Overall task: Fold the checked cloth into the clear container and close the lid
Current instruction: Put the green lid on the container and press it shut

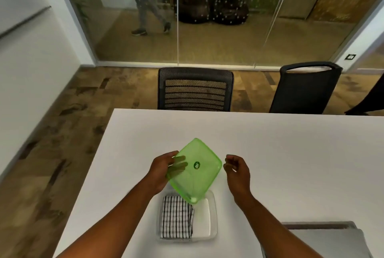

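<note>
The folded black-and-white checked cloth (176, 217) lies in the left part of the clear container (213, 216), which stands on the white table near its front edge. My left hand (164, 171) holds the translucent green lid (197, 169) by its left edge, tilted in the air above the container's far side; my fingers show through the plastic. My right hand (236, 171) hovers just right of the lid with curled fingers, apart from it and holding nothing.
The white table (270, 153) stretches ahead and to the right. A grey laptop-like object (324, 239) lies at the front right. Two dark chairs (195, 89) (305, 89) stand at the far edge. A person walks behind the glass wall.
</note>
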